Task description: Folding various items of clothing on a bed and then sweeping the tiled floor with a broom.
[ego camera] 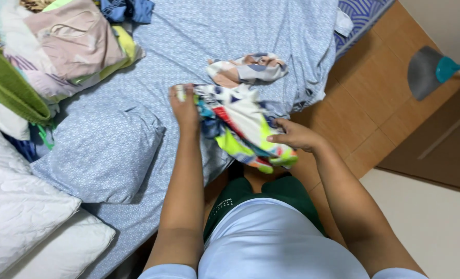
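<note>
Multicoloured patterned cloth held over the blue bedsheet.
Left hand pinched its upper edge; right hand gripped its lower corner.

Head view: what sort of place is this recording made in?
Most likely a home bedroom. A bed with a blue patterned sheet and matching pillow fills the view, a pile of clothes lies on it, and both hands, left hand and right hand, grip a colourful garment.
</note>
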